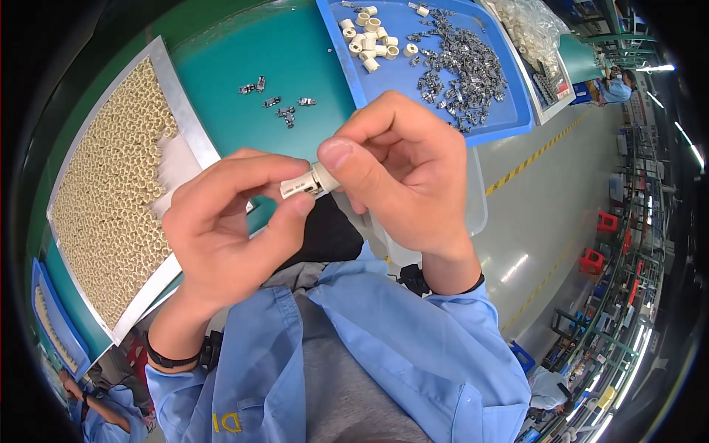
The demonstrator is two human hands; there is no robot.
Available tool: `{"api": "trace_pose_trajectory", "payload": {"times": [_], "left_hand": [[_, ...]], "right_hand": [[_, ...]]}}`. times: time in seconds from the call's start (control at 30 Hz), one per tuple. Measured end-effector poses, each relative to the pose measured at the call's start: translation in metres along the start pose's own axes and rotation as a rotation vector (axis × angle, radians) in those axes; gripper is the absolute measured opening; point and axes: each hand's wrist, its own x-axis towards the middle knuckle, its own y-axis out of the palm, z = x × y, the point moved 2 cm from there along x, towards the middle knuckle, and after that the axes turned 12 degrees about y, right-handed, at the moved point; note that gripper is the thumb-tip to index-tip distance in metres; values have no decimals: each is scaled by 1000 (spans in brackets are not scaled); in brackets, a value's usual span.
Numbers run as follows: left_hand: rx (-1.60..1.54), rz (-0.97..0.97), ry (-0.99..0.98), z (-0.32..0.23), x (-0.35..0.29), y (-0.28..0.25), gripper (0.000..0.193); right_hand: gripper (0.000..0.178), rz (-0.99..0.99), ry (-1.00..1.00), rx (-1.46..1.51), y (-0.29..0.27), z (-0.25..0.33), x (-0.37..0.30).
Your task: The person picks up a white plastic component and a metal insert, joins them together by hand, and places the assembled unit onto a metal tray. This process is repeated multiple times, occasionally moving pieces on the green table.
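My left hand [225, 218] pinches a white cylindrical plastic part [295, 187] between thumb and forefinger. A cream plastic sleeve [326, 178] is in my right hand [413, 177], between thumb and curled fingers. The two pieces meet end to end in front of my chest, with dark metal showing in the gap at the joint. My right fingers hide much of the sleeve. Beyond my hands, several small metal clips [286, 115] lie loose on the green tabletop [221, 44].
At left stands a metal-edged tray [185, 125] of small cream parts. A blue tray [517, 127] at far right holds cream sleeves [369, 37] and piled metal clips [465, 66]. Beside it sits a box with bagged parts [528, 29]. Co-workers [111, 413] appear at the picture's edges.
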Motion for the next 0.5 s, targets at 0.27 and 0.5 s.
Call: {"api": "trace_pose_trajectory", "payload": {"times": [0.27, 0.5], "left_hand": [[411, 120, 532, -4, 5, -3, 30], [244, 119, 324, -3, -3, -14, 29]], "right_hand": [[9, -28, 74, 132, 5, -1, -9], [12, 24, -13, 93, 0, -4, -11]]}}
